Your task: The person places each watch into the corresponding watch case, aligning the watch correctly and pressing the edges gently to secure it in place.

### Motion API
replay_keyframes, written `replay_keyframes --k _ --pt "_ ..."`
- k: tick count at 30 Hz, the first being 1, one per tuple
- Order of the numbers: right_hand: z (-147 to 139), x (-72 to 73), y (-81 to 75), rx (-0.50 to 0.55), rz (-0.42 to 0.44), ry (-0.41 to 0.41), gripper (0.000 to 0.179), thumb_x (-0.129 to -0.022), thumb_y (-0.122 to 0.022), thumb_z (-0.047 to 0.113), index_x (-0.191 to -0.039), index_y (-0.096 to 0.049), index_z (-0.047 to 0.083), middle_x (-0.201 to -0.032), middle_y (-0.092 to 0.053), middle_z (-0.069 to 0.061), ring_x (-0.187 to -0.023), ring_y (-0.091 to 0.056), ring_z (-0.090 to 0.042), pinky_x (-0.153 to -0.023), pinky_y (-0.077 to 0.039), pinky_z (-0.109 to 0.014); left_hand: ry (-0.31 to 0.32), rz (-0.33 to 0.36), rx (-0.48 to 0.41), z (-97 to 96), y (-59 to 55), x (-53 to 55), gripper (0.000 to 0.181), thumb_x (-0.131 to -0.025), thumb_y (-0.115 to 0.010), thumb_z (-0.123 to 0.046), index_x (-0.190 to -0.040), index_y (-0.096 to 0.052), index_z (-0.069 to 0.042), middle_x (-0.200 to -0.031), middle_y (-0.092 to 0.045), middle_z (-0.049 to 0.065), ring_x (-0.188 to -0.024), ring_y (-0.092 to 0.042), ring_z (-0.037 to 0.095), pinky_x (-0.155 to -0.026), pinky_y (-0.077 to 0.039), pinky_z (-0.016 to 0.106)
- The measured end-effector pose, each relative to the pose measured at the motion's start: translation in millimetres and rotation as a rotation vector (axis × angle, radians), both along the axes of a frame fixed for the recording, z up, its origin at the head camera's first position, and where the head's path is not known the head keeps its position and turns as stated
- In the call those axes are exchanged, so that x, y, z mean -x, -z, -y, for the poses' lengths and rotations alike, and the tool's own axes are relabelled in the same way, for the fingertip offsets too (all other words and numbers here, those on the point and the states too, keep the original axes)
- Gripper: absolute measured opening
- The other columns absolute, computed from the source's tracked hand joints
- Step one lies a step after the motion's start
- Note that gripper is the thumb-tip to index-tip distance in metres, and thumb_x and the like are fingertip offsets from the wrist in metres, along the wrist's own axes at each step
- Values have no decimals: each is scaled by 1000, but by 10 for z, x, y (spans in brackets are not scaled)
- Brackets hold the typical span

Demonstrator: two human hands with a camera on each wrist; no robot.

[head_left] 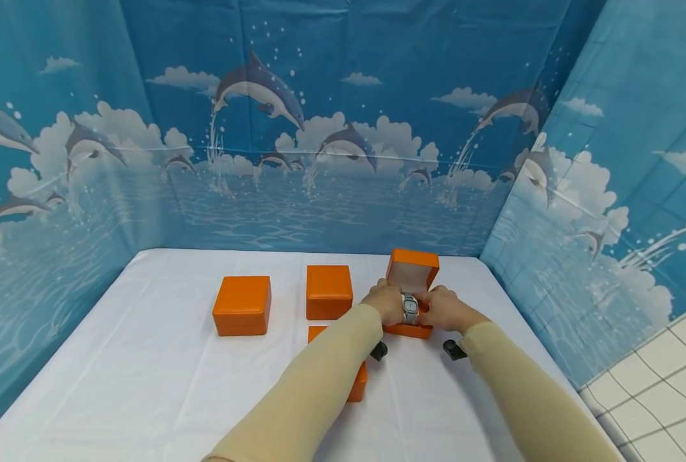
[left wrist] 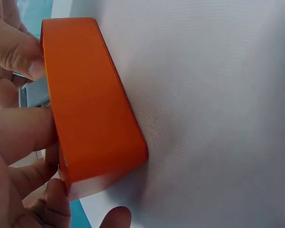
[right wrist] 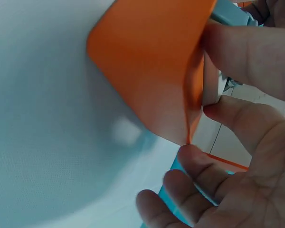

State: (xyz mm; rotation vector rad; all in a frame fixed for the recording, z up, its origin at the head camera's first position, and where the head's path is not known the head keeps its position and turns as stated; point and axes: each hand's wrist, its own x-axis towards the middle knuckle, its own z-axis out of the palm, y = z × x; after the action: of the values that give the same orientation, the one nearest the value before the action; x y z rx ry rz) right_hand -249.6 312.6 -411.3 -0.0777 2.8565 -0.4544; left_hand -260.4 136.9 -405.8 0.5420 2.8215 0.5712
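A silver wristwatch (head_left: pixel 410 307) with a grey square face sits in an orange box (head_left: pixel 409 331) whose lid (head_left: pixel 414 258) stands raised at the back. From the left, my left hand (head_left: pixel 385 301) reaches into the box and grips the watch by its side. My right hand (head_left: pixel 450 309) pinches at the watch's other side. In the right wrist view, the thumb and index finger lie inside the rim against a pale insert (right wrist: pixel 210 80), with the other fingers loosely bent outside. The left wrist view shows the box front (left wrist: pixel 90 95) partly hiding the watch (left wrist: pixel 35 92).
On the white-covered table (head_left: pixel 117 372) two shut orange boxes stand left of the hands, one at far left (head_left: pixel 241 307) and one nearer (head_left: pixel 329 292). Another orange box (head_left: pixel 358 385) is partly hidden under the left sleeve. A dolphin-print curtain (head_left: pixel 319 205) borders the table's back and sides.
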Motion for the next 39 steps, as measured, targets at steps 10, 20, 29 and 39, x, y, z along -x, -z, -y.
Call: replay_keyframes --k 10,20,29,39 --pt "73 28 -30 32 43 4 76 -93 -76 21 -160 -44 9 -86 -65 -6 -83 -53 -24 -75 -45 -35 16 -15 24 23 -30 41 56 -93 -81 -31 -142 -62 -12 -133 -55 7 -102 -51 17 -78 -51 26" --pt "85 6 -67 30 54 8 76 -93 -75 19 -161 -42 10 -86 -64 -6 -83 -53 -24 -76 -45 -36 25 -1 -10 50 -54 13 48 -93 -80 -28 -135 -66 -12 -132 -54 6 -101 -51 18 -78 -49 27" --pt "89 -3 -55 40 72 17 78 -94 -76 19 -162 -40 12 -76 -54 -4 -76 -50 -24 -70 -41 -35 23 0 0 52 -56 -22 45 -95 -76 -27 -136 -65 -11 -135 -54 6 -103 -50 18 -79 -49 26" --pt "101 -11 -46 42 81 20 78 -93 -75 16 -163 -40 12 -75 -51 -3 -74 -50 -23 -68 -40 -34 20 -20 27 16 -6 0 41 -97 -73 -27 -136 -67 -12 -131 -56 4 -101 -52 17 -78 -49 27"
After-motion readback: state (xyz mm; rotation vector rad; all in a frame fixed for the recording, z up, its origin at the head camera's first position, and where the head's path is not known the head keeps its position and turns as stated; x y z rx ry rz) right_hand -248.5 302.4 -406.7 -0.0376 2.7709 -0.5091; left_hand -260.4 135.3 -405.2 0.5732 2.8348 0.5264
